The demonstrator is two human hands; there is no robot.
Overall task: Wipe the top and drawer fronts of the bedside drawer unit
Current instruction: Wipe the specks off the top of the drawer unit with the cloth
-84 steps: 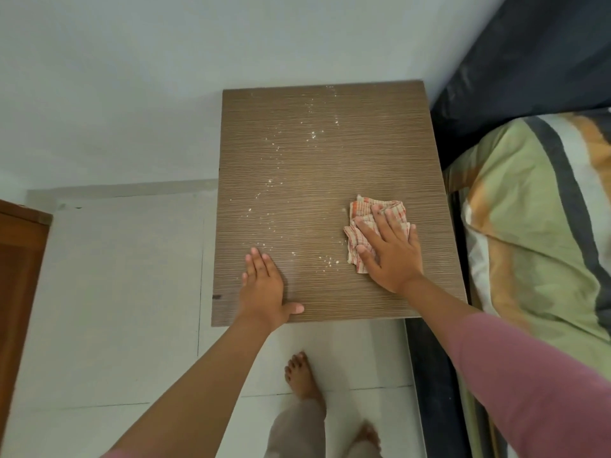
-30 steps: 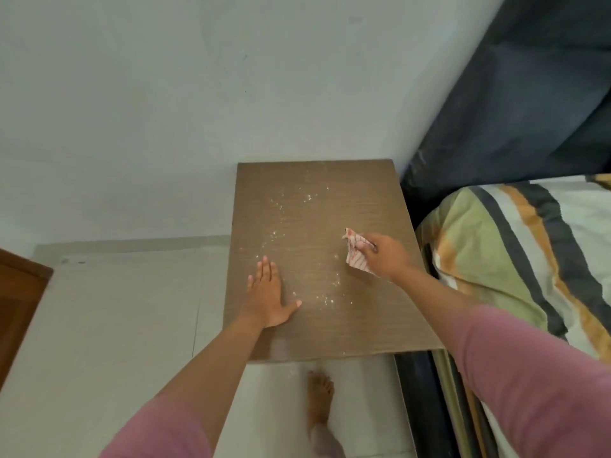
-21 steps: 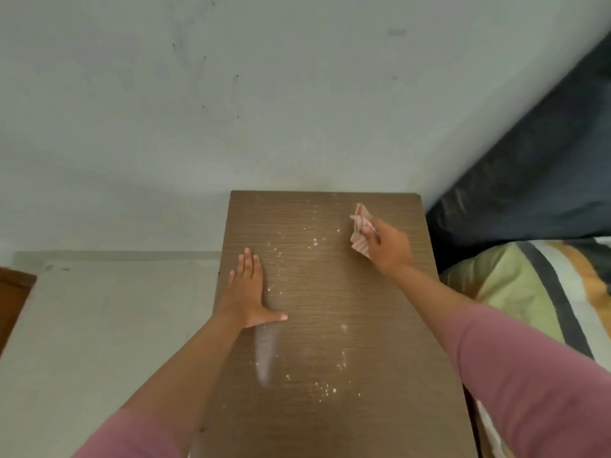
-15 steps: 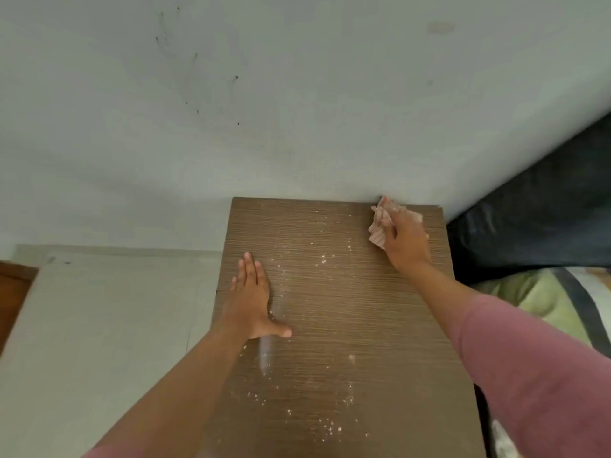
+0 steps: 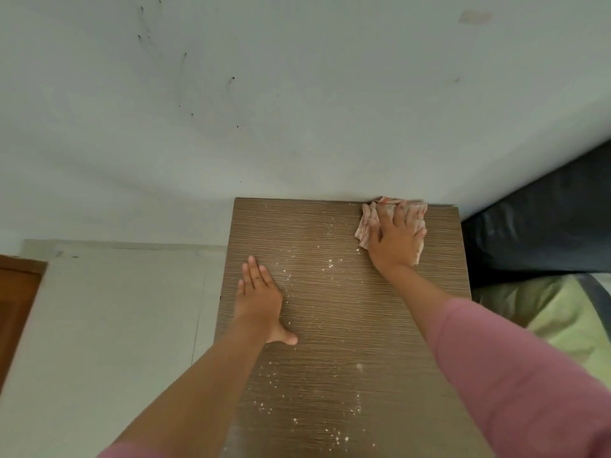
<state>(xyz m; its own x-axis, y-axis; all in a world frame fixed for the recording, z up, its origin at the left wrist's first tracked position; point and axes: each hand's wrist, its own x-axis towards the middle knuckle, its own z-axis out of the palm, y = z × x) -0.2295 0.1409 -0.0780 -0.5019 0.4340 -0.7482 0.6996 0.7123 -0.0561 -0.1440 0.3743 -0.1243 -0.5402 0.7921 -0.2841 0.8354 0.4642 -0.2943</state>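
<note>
The brown wood-grain top of the bedside drawer unit (image 5: 347,325) fills the middle of the view, strewn with white crumbs down its centre. My right hand (image 5: 395,241) presses flat on a checked pink-and-cream cloth (image 5: 363,226) at the far right corner, against the wall. My left hand (image 5: 259,300) lies flat, fingers together and thumb out, on the left part of the top, holding nothing. The drawer fronts are hidden below the top.
A white wall (image 5: 264,110) stands directly behind the unit. A dark headboard (image 5: 542,233) and a bed with striped green bedding (image 5: 562,312) adjoin the right side. Pale floor tiles (image 5: 109,319) lie to the left, with a brown wooden piece (image 5: 16,302) at the far left.
My right hand has carried the cloth from the middle right of the top to the far right corner by the wall and flattened on it. My view has moved closer; the left hand stays planted.
</note>
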